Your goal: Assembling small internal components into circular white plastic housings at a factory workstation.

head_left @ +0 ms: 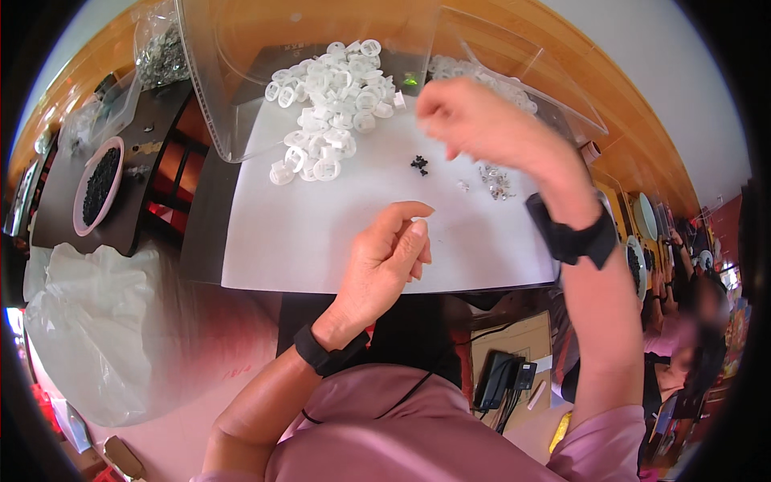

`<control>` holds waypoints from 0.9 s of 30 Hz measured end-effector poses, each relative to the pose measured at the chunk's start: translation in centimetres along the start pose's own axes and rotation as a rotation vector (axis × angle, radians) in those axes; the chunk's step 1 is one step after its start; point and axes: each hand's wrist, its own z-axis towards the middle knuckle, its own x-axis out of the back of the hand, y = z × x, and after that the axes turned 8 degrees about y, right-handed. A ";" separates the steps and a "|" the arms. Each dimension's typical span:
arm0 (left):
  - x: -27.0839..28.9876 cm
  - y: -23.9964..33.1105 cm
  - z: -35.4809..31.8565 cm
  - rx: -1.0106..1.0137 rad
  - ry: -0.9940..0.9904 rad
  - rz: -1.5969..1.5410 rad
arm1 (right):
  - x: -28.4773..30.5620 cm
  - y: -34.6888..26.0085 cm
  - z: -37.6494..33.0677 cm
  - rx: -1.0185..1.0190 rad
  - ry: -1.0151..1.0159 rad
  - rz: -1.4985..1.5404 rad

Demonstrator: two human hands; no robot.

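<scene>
My left hand [385, 253] hovers over the near part of a white work sheet [273, 241], thumb pressed to curled fingers; whatever they pinch is hidden. Farther right, my right hand [482, 124] is raised above the sheet and smeared by motion, so its grip does not show. A heap of white plastic ring-shaped parts [341, 100] covers the far left of the sheet. Below the right hand lie a cluster of tiny black pieces [419, 165], a few small clear pieces [463, 185] and a scatter of small metallic pieces [498, 183].
A transparent plastic bin [210, 104] stands at the far side, by the heap. To the left are a pink bowl [83, 210] of black bits and a large plastic bag [104, 329]. Black power adapters [498, 377] lie on cardboard below right. Another person [683, 345] sits at far right.
</scene>
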 end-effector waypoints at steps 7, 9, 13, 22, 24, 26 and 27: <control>-0.3 0.3 0.0 -0.020 -0.051 0.015 | -7.1 2.2 5.5 0.256 0.198 -0.346; -0.3 0.2 0.0 -0.018 -0.045 0.009 | -7.6 1.7 6.3 0.234 0.170 -0.343; -0.2 0.4 0.0 0.028 -0.053 -0.014 | -7.6 1.0 6.4 0.205 0.116 -0.359; 0.1 0.2 0.8 0.107 0.076 -0.253 | -4.9 0.1 1.8 0.250 0.154 -0.140; 0.1 0.3 1.2 0.126 0.139 -0.363 | -3.6 -0.9 -1.2 0.178 0.075 0.018; 0.6 -0.2 1.5 0.143 0.105 -0.341 | -4.1 -1.1 -3.6 0.131 -0.010 0.246; 0.7 -0.4 1.6 0.144 0.047 -0.328 | -4.3 -1.0 -4.8 0.078 -0.074 0.453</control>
